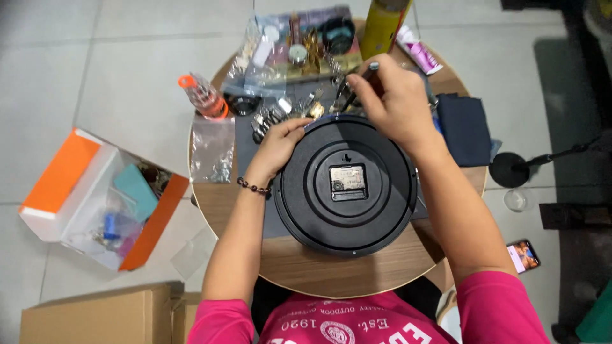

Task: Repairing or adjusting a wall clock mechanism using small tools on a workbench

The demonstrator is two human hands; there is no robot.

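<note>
**Clock, back side up, both hands at its far rim**

While the round black clock (pixel 347 185) lies face down on a grey mat (pixel 255 137) in the middle of the round wooden table (pixel 319 271), its square movement box (pixel 348 182) shows at the centre of the back. Left hand (pixel 278 145): fingers loosely curled, tips resting on the upper left rim of the clock, holding nothing that can be seen. A dark bead bracelet (pixel 254 187) sits on that wrist. Right hand (pixel 396 102): fingers closed around a slim dark tool (pixel 360 81), held tilted, its lower end just beyond the far rim of the clock; tip hidden among small parts.

Just past the rim: a scatter of small metal parts (pixel 274 114). Beyond them, clear plastic bags (pixel 280 57) with more pieces. Left of those, a small bottle with an orange cap (pixel 203 95). Far edge: yellow-green can (pixel 384 25) and a pink-and-white tube (pixel 417 54). Right of the clock, a folded dark cloth (pixel 465 127).

On the tiled floor, left of the table, an open orange-and-white box (pixel 95 197); cardboard box (pixel 95 315) nearer. To the right, a phone (pixel 524 255) lies screen up.
</note>
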